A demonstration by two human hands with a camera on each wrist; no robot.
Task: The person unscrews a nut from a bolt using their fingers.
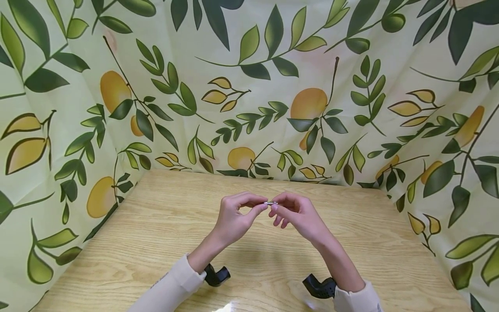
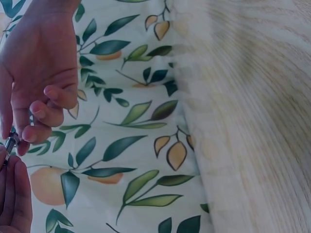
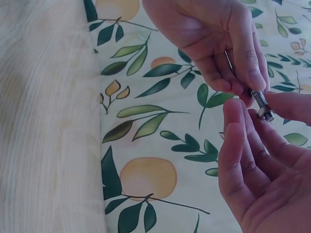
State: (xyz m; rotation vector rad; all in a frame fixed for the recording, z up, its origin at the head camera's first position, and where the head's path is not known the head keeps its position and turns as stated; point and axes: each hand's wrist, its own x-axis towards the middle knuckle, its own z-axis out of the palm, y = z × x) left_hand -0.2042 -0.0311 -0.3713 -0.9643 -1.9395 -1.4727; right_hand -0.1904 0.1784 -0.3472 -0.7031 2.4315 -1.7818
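Both hands meet over the table around a small silver bolt (image 1: 270, 203). My left hand (image 1: 235, 216) pinches one end of it between thumb and fingertips. At the other end, a nut (image 3: 263, 112) sits on the threaded shank. My right hand (image 1: 298, 214) has its thumb and index finger on either side of that nut, pinching it, while its other fingers are loosely bent. In the right wrist view the threads of the bolt (image 3: 259, 98) show between the two hands; the end in the left fingers is hidden. The left wrist view catches the bolt (image 2: 9, 144) at its left edge.
A light wood-grain table (image 1: 175, 268) lies beneath the hands. Cloth (image 1: 241, 86) printed with leaves and orange fruit hangs behind it and at both sides. Black curved mounts (image 1: 319, 287) stick out inward from both wrists, beside the pale sleeves (image 1: 177, 281).
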